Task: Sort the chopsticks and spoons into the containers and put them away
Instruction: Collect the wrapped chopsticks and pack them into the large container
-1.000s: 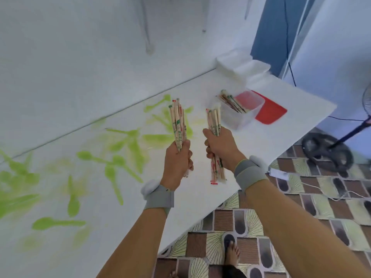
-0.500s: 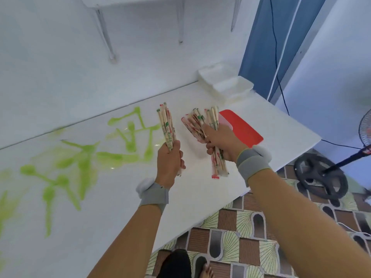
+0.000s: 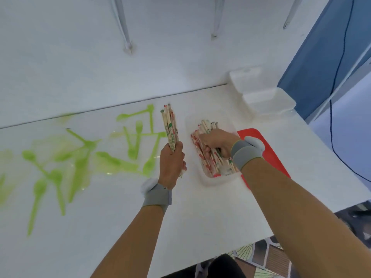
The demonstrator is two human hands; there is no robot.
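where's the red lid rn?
Head view, right of centre: the red lid lies flat on the white table, partly under the clear container, behind the right hand.

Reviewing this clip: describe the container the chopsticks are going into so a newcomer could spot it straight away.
Start at the white table and find the red lid lying flat near its right edge. The clear container sits just left of that lid, with the right hand in it. Unlike the two empty white containers behind, it is full of wrapped chopsticks.
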